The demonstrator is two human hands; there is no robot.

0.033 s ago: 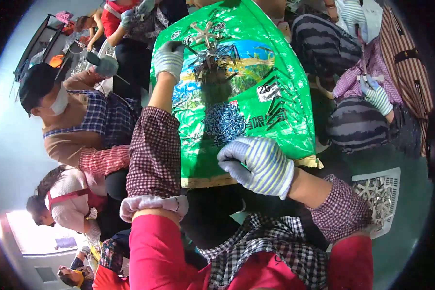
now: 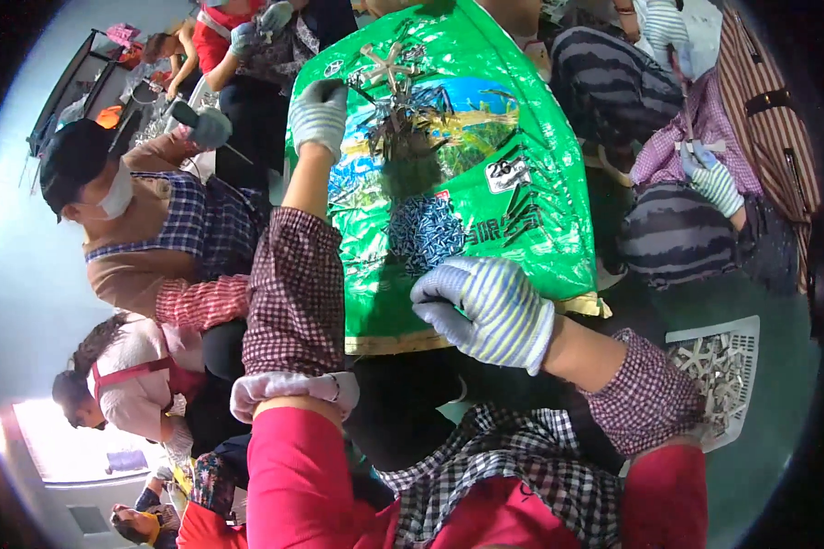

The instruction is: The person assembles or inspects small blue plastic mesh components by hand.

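Observation:
My left hand (image 2: 319,117), in a striped knit glove, is closed above the left side of a green plastic sack (image 2: 558,224) spread out flat in front of me. Its fingertips point right, towards a heap of thin dark strips (image 2: 407,123); whatever they pinch is too small to make out. Nearer to me lies a pile of small bluish screws (image 2: 426,236) on the sack. Just below that pile hovers my right hand (image 2: 490,311), gloved the same way, thumb and fingers drawn together. Anything between them is hidden. A pale star-shaped part (image 2: 389,64) rests at the sack's far end.
A white basket (image 2: 749,366) of pale star-shaped parts stands on the floor at right. On the left sits a co-worker (image 2: 169,215) in a cap and mask, holding a dark-handled tool (image 2: 185,113). Another person's gloved hands (image 2: 712,178) work at far right.
The co-worker's hand with the dark-handled tool has shifted slightly to the right. My two hands keep nearly the same place and pose.

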